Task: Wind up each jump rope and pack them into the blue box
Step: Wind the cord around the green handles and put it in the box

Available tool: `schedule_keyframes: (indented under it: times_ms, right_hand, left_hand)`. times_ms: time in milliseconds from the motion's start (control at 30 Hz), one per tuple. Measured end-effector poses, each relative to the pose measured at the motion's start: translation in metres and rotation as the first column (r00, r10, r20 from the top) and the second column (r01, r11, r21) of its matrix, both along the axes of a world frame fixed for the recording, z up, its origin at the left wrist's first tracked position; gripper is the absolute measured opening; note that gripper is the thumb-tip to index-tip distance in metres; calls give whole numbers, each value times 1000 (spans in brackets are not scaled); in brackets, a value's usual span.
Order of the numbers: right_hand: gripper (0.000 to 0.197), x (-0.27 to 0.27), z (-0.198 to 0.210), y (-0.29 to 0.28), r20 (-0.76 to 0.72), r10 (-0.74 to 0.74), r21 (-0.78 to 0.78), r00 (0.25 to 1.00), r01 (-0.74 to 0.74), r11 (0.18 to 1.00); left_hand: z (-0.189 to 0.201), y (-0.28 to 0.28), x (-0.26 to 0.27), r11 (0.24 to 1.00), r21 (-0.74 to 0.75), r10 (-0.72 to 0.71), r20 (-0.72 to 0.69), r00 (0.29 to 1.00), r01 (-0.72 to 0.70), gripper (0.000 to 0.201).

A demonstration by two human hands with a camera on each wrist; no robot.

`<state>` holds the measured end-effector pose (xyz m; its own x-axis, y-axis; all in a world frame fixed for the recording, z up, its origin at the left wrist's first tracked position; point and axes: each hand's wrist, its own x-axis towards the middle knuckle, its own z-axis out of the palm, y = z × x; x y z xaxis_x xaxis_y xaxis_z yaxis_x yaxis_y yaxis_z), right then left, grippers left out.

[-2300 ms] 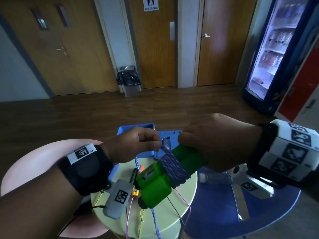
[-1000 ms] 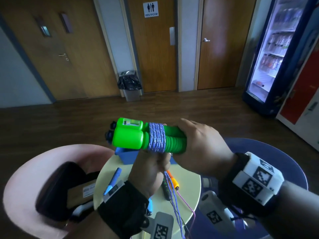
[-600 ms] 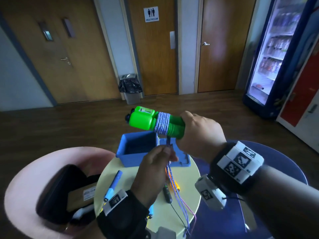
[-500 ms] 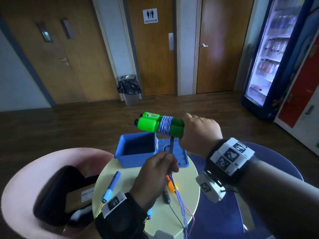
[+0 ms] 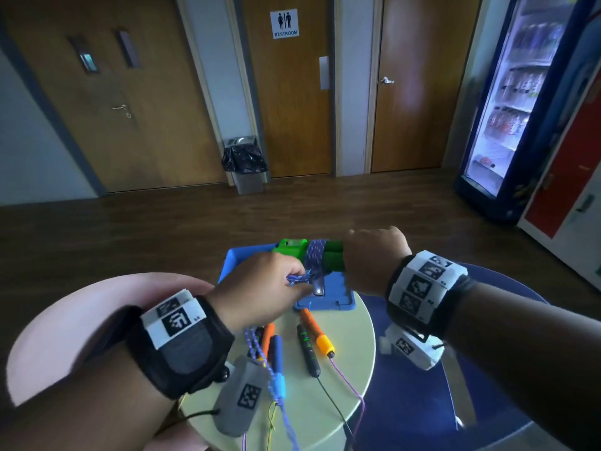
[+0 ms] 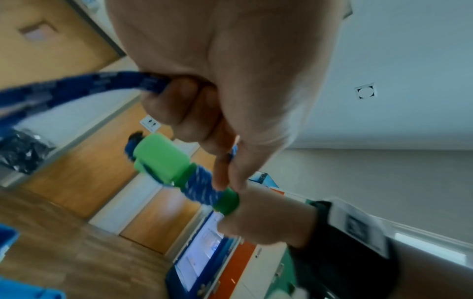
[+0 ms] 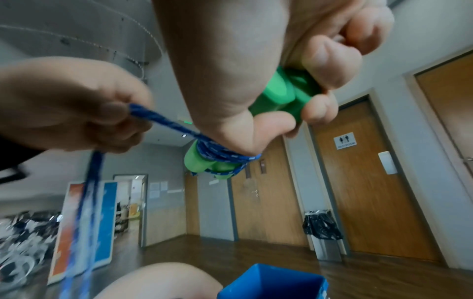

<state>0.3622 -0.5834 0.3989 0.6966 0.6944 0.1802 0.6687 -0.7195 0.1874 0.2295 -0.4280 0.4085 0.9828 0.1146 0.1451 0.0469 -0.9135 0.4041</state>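
Green jump rope handles (image 5: 307, 252) held above the blue box (image 5: 232, 260), which is half hidden by the hands.

Blue speckled cord (image 5: 314, 257) is wrapped round both handles. The right hand (image 5: 374, 258) grips them; the left hand (image 5: 260, 288) pinches the loose cord just beside them, over the round table (image 5: 351, 369).

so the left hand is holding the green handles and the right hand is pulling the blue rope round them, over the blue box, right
Not quite: the hands are swapped. In the head view the right hand grips the green handles, and the left hand pinches the blue rope wound round them. The rest holds: this happens above the blue box.
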Motion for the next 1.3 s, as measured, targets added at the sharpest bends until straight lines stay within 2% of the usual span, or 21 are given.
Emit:
schedule_keyframes:
  times_ms: [167, 233, 333, 433, 567, 667, 800, 900, 1000, 1067, 1200, 1300]
  right_hand:
    - [21, 15, 20, -6, -138, -76, 83, 987, 88, 993]
    - [22, 15, 20, -8, -154, -89, 82, 984, 103, 991]
    - [24, 9, 14, -10, -134, -85, 51, 987, 93, 994]
    - [27, -2, 6, -9, -87, -34, -11, 996, 33, 999]
    - [23, -19, 2, -6, -77, 44, -101, 996, -52, 994]
    - [16, -31, 3, -5, -59, 160, -180, 985, -168, 969]
    - [13, -43, 7, -9, -99, 292, -203, 951, -307, 930]
    - [16, -46, 19, -17, -137, 341, -198, 930, -363, 911]
    - [14, -48, 32, -24, -149, 404, -202, 902, -428, 881]
    - [16, -50, 38, -29, -153, 458, -199, 876, -481, 854]
    - [29, -45, 52, -42, -162, 541, -119, 825, -561, 819]
    - [40, -43, 60, -52, -209, 592, -22, 778, -609, 793]
  left_hand:
    - [-10, -26, -16, 999, 30, -31, 112, 993, 28, 32]
    - [-14, -28, -16, 999, -16, -46, 134, 990, 48, 25]
    - [-16, -28, -17, 998, -54, -29, 124, 992, 36, 33]
    - [-8, -23, -20, 999, -7, -32, 107, 994, 33, 36]
    - [8, 0, -11, 999, 41, -38, 59, 998, 36, 21]
    - [19, 11, -4, 985, 126, -122, 33, 992, 117, 23]
    - [27, 18, 2, 934, 225, -285, -3, 959, 278, 13]
    - [28, 25, 6, 935, 153, -314, -64, 947, 320, 18]
    - [27, 29, 8, 943, 87, -304, -168, 938, 321, 31]
    - [26, 31, 9, 949, 20, -303, -206, 931, 313, 33]
    - [32, 31, 12, 933, -202, -334, -170, 927, 299, 12]
    - [30, 35, 14, 887, -350, -356, -97, 929, 303, 25]
